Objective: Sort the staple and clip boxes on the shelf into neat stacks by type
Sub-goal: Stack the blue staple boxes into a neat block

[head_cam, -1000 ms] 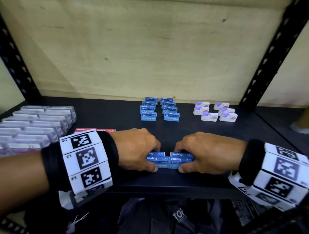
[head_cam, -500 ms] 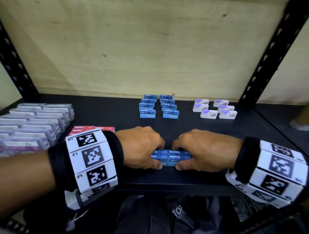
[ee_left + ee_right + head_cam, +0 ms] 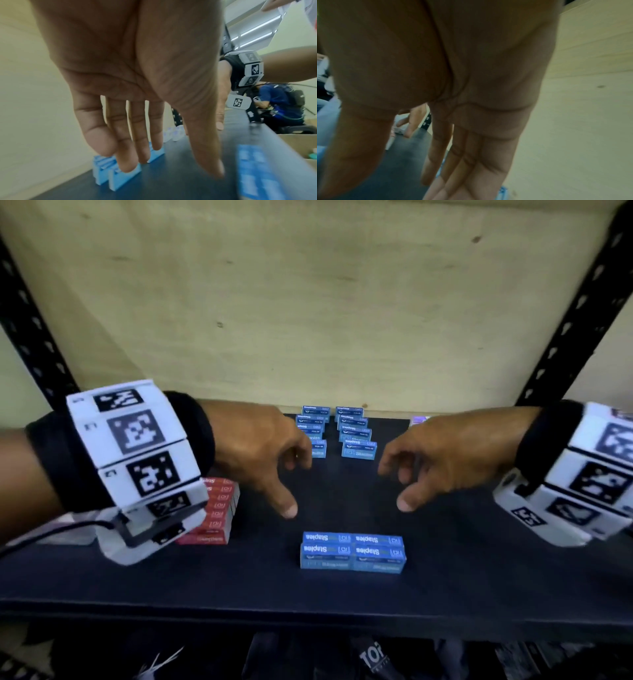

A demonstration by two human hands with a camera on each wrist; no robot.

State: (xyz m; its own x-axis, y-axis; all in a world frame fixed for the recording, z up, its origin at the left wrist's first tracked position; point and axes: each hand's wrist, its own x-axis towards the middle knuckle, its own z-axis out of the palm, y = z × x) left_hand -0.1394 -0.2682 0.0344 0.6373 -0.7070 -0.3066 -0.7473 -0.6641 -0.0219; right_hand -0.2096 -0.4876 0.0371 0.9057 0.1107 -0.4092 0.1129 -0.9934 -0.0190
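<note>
Since the blue staple block [image 3: 352, 551] sits squared near the front edge of the shelf [image 3: 137, 580], we judge that stack finished, which explains why our left hand [image 3: 260, 453] and right hand [image 3: 445, 460] hover behind it, fingers loose, holding nothing. Further behind the block stand two rows of blue staple boxes [image 3: 337, 431], likely our next pickup. Left of the block, red boxes [image 3: 212, 511] are piled, partly hidden by our wrist.
</note>
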